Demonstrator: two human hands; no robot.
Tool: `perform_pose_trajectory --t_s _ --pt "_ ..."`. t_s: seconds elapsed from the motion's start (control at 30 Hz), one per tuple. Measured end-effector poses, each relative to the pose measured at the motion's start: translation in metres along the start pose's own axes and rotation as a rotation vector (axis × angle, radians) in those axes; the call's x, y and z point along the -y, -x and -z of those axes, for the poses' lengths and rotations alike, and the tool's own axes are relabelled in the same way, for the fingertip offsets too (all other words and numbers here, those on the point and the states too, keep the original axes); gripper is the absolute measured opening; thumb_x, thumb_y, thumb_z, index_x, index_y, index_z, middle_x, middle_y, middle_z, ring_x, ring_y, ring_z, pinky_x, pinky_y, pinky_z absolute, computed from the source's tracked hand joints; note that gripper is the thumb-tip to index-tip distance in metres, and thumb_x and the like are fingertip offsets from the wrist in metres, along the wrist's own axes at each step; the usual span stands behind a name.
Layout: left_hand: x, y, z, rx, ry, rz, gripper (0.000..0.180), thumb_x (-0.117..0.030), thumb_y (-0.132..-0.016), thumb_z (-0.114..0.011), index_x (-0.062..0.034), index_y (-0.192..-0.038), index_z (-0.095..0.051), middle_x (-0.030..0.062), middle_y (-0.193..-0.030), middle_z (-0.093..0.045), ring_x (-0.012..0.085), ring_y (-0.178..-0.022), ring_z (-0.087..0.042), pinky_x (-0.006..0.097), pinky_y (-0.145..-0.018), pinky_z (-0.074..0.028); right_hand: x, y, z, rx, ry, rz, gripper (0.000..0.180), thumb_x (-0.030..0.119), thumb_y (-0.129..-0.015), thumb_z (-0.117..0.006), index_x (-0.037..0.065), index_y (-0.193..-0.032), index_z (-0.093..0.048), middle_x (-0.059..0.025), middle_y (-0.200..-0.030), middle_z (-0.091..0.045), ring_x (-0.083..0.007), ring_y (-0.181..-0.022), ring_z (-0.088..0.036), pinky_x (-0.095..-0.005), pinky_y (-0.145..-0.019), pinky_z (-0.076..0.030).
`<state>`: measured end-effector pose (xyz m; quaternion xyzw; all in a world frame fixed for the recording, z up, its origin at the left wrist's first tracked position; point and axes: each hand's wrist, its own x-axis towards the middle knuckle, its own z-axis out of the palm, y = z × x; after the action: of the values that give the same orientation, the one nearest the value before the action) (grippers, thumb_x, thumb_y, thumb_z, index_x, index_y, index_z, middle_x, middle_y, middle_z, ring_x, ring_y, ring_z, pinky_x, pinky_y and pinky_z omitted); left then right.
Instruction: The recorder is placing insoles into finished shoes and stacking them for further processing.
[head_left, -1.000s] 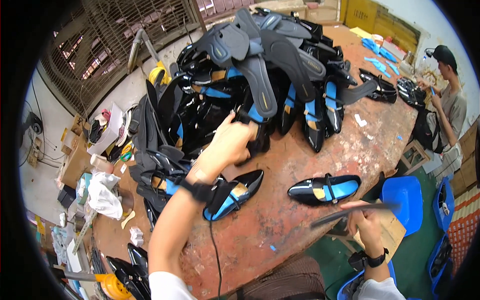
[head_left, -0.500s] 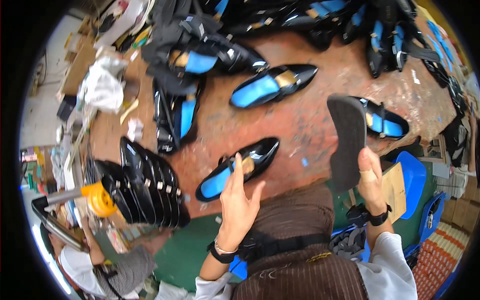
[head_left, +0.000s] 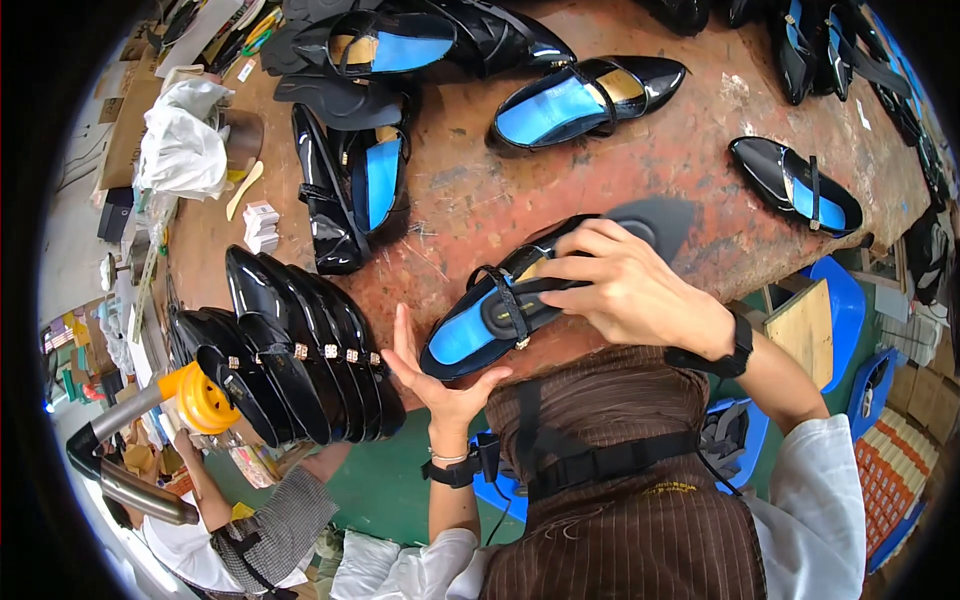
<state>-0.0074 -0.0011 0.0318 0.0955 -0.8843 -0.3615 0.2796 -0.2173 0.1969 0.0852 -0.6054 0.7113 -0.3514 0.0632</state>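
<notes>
The left hand (head_left: 440,385) cradled open the heel of a glossy black blue-lined strapped shoe (head_left: 505,305); the right hand (head_left: 625,285) gripped its middle above the worn red bench (head_left: 640,170).

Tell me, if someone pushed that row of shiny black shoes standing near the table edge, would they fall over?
Probably. The row of black shoes stands on edge, each leaning on the next, so a shove could likely topple them like dominoes. Their glossy surface looks smooth, so they might also slide on the table. They sit close to its edge, so some might drop off.
</notes>
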Motion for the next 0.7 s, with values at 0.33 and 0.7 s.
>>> perform_pose_trajectory --t_s 0.33,0.7 --pt "0.002 -0.006 -0.003 -0.038 -0.068 -0.02 0.153 -0.061 -0.063 -0.088 -0.0165 -0.154 0.027 0.0328 -0.155 -0.023 0.0484 -0.139 -0.037 0.058 -0.114 -0.034 0.008 -0.037 -0.043 0.105 -0.229 0.041 0.019 0.019 -0.065 -0.078 0.004 -0.076 -0.074 -0.0043 -0.091 -0.066 -0.0251 -0.099 -0.057 -0.0388 -0.094 -0.046" --pt "0.003 -0.002 -0.003 -0.026 -0.06 -0.009 0.154 -0.065 -0.064 -0.085 -0.0186 -0.152 0.032 0.0322 -0.154 -0.025 0.048 -0.138 -0.038 0.058 -0.113 -0.035 0.013 -0.038 -0.057 0.18 -0.206 0.004 0.033 0.014 -0.064 -0.075 -0.001 -0.094 -0.076 -0.0105 -0.097 -0.067 -0.0283 -0.104 -0.06 -0.0409 -0.096 -0.048"
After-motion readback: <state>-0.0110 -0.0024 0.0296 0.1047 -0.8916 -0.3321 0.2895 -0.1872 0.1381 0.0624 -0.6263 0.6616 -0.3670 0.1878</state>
